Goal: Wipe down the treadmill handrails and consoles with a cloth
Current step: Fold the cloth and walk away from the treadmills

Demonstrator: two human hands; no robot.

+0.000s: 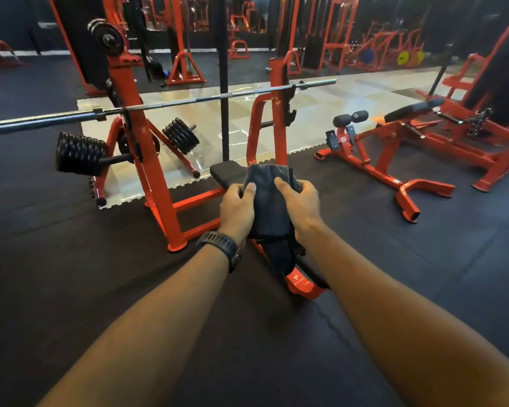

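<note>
A dark grey cloth (269, 207) is held up in front of me, folded, its lower end hanging down. My left hand (237, 208) grips its left edge with the thumb on top; a black watch sits on that wrist. My right hand (300, 201) grips the right edge, thumb pressed on the cloth's face. Both hands hover above the black pad (227, 173) of an orange bench press. No treadmill, handrail or console shows in this view.
An orange bench rack (147, 160) carries a steel barbell (165, 105) across the front, with black plates (78, 152) stored on its left pegs. Another orange bench (388, 160) and machines stand to the right. Black rubber flooring surrounds me; glossy tiles lie beyond.
</note>
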